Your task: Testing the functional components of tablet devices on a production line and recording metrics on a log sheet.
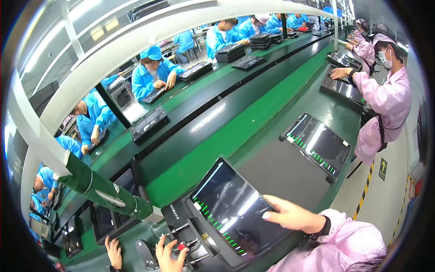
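A dark flat screen panel (233, 206), tablet-like with bright green bars along its near-left edge, sits at an angle over a black fixture (190, 213). My right hand (292, 216), in a pink sleeve and black wristband, grips the panel's right edge; the thumb is on the glass, while the other fingers are partly hidden. At the fixture's left side, my left hand (168, 255) has thumb and index finger around a small red knob (182, 247). Metal rods (180, 228) and cables lie close to it. An upright black oval object (145, 253) stands left of that hand.
Another lit panel (317, 143) lies by a grey mat (276, 170). Beyond runs a green conveyor (217, 156). A green-wrapped post (106, 192) rises before a black tray (95, 217); another person's hand (113, 253) is below it. Co-workers (385, 95) line both sides.
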Tool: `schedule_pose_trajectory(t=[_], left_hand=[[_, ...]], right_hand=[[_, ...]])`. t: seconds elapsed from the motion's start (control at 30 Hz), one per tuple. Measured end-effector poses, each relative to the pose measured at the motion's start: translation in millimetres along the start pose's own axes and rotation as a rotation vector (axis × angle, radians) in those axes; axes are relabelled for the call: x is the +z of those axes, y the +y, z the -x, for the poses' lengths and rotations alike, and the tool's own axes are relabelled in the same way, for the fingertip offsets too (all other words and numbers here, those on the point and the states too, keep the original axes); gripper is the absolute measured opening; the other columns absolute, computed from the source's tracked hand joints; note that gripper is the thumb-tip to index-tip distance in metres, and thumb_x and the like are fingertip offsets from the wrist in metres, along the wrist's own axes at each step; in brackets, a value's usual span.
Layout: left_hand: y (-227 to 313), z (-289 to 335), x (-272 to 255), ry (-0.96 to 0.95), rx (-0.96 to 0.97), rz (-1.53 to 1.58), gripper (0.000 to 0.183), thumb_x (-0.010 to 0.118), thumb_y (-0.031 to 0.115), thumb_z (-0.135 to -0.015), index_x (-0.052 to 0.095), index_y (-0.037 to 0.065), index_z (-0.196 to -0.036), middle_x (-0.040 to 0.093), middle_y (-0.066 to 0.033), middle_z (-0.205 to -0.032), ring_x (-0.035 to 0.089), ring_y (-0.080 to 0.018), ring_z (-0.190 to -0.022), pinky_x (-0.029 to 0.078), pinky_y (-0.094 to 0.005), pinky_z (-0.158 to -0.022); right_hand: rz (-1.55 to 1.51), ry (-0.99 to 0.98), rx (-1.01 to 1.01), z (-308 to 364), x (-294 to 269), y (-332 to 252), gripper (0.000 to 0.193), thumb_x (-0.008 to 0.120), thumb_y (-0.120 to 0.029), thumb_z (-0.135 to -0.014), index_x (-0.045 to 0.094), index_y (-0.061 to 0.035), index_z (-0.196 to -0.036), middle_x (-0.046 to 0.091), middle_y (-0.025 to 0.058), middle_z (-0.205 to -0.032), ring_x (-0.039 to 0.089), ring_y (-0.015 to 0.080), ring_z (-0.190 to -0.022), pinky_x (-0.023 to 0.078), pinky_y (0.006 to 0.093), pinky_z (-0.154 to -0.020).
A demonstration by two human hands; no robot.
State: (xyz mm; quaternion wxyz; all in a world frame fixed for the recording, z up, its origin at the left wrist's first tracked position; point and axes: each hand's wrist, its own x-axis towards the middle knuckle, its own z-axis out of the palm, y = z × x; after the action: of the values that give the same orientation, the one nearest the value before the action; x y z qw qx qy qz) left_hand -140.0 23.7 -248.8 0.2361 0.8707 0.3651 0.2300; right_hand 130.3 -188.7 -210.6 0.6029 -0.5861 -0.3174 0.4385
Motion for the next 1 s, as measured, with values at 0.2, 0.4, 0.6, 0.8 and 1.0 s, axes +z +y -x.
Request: schedule_pose_trajectory(t=[0.2,0.4,0.6,0.8,1.0], left_hand=[[2.5,4.1,-3.7,0.022,-0.05,-0.004,0.036,0.073,0.02,-0.073,0.061,0.004,-0.102,0.051,-0.0192,-0.119,0.051,-0.0345,-0.106,0.04,-0.0378,-0.09],[3.8,3.5,-4.4,0.033,-0.058,-0.015,0.035,0.073,0.022,-0.073,0.061,0.004,-0.101,0.053,-0.0192,-0.116,0.053,-0.0359,-0.101,0.041,-0.0383,-0.087],[2.1,2.5,-4.9,0.038,-0.031,-0.029,0.036,0.073,0.022,-0.073,0.061,0.004,-0.101,0.052,-0.0202,-0.117,0.053,-0.0363,-0.102,0.041,-0.0386,-0.088],[3.8,3.6,-4.7,0.0,-0.099,0.033,0.032,0.071,0.018,-0.075,0.061,0.004,-0.102,0.05,-0.0199,-0.119,0.053,-0.0345,-0.104,0.041,-0.0376,-0.088],[-2.3,2.5,-1.3,-0.004,-0.007,0.07,0.025,0.067,0.01,-0.079,0.06,0.002,-0.102,0.048,-0.0166,-0.122,0.063,-0.0239,-0.085,0.047,-0.0314,-0.079]], right_hand=[[0.007,0.26,-0.177,27.1,-90.0,15.9,0.051,0.055,-0.024,-0.091,0.04,0.0012,-0.132,0.053,0.0025,-0.118,0.049,0.0101,-0.103,0.039,0.0242,-0.087],[-0.007,0.383,0.076,22.0,-154.4,37.7,0.056,0.044,-0.044,-0.093,0.046,0.0014,-0.125,0.06,0.0059,-0.107,0.057,0.0099,-0.089,0.047,0.0233,-0.077],[0.403,0.646,-0.094,21.4,-165.8,23.9,0.032,0.044,-0.027,-0.096,0.056,-0.0008,-0.109,0.062,0.006,-0.096,0.059,0.0107,-0.081,0.047,0.0232,-0.068],[0.905,1.1,-0.286,38.5,-231.0,-7.8,0.03,0.047,-0.02,-0.093,0.051,-0.0026,-0.117,0.063,0.0187,-0.096,0.063,0.0292,-0.081,0.048,0.0362,-0.071],[1.177,1.003,0.118,47.7,-282.9,36.3,0.05,0.034,-0.039,-0.095,0.035,-0.005,-0.131,0.054,0.0311,-0.11,0.05,0.0454,-0.106,0.04,0.0448,-0.09]])
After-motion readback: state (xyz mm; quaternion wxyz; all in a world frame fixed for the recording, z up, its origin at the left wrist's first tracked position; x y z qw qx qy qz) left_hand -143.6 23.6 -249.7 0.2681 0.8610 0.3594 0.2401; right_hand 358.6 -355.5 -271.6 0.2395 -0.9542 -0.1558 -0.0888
